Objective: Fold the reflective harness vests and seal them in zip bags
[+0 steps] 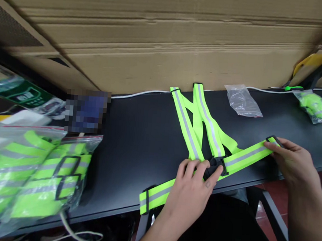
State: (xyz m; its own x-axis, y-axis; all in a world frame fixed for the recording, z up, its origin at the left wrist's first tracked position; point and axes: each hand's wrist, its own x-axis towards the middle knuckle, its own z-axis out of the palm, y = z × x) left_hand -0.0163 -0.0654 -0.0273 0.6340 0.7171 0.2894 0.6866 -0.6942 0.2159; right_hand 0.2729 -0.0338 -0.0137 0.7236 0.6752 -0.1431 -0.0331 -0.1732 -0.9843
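Observation:
A neon-yellow reflective vest (187, 119) made of elastic straps with grey stripes is spread on the black table. Its two shoulder straps reach toward the cardboard, and the waist strap runs across the front. My left hand (190, 188) presses down over the waist strap, fingers curled at the black buckle (215, 165), partly covering it. Out at the right end of the waist strap, my right hand (293, 157) pinches the band next to a black slider (273, 139). Another slider (147, 201) sits on the strap's left end, beyond my left hand.
Bagged neon vests (53, 179) lie at the left, near a green-labelled bottle (26, 93) and a blurred-out blue item (90, 111). Toward the back right are an empty plastic bag (243, 101), another bagged vest (315, 106) and a green-handled tool (293, 88). Cardboard (182, 62) walls the rear.

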